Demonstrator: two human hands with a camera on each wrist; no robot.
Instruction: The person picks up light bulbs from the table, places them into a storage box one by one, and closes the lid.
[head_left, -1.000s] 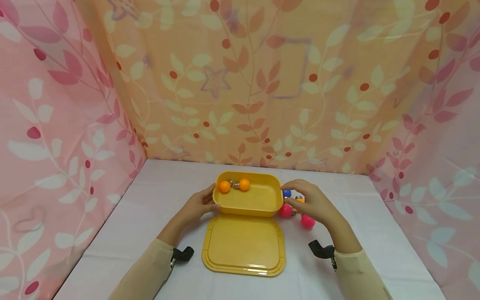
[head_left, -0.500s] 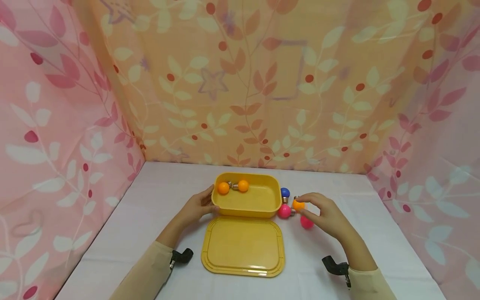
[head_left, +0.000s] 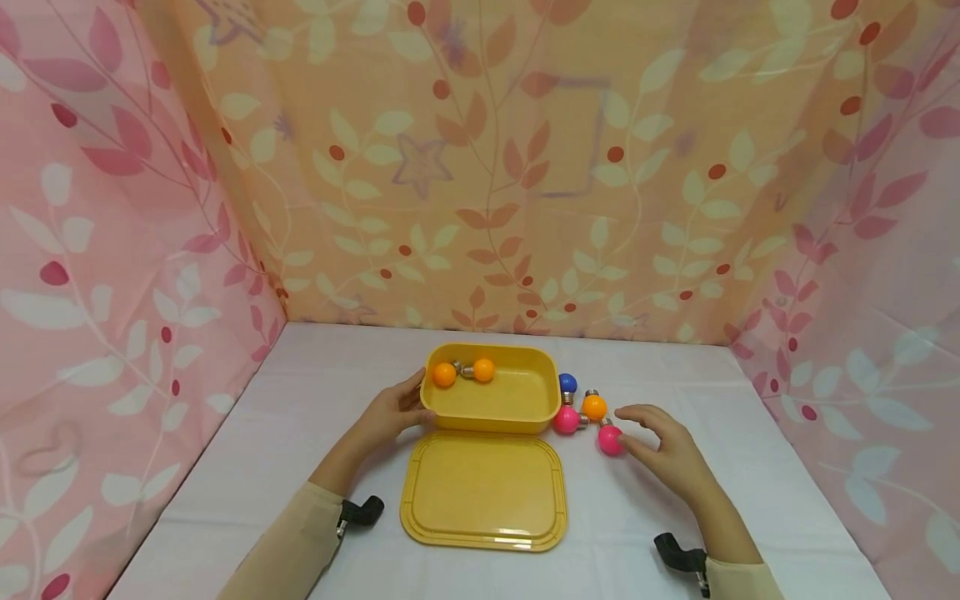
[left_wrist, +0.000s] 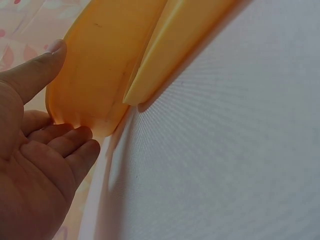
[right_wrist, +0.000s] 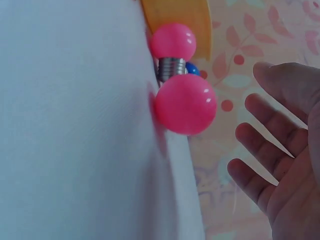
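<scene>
My left hand [head_left: 390, 411] holds the left end of a yellow plastic box [head_left: 510, 421]. In the left wrist view its thumb lies along one side and its fingers curl at the other. Two orange light bulbs [head_left: 483, 371] lie inside the box at its left. My right hand [head_left: 671, 450] hovers at the right with fingers spread, beside a pink bulb [head_left: 610, 441] and an orange bulb [head_left: 595, 407]. The right wrist view shows a gap between its fingers and the nearest pink bulb [right_wrist: 186, 105]. Another pink bulb [head_left: 566, 420] and a blue bulb [head_left: 567, 382] lie against the box's right end.
A flat yellow lid [head_left: 483, 492] lies in front of the box on the white tabletop [head_left: 315, 358]. Patterned cloth [head_left: 495, 167] stands behind the table and at both sides. A black wrist mount [head_left: 678, 554] sticks out from each sleeve.
My right hand has moved away from the box's right end, rightward and toward me, past the orange bulb to beside the pink one. The left hand keeps its place on the box.
</scene>
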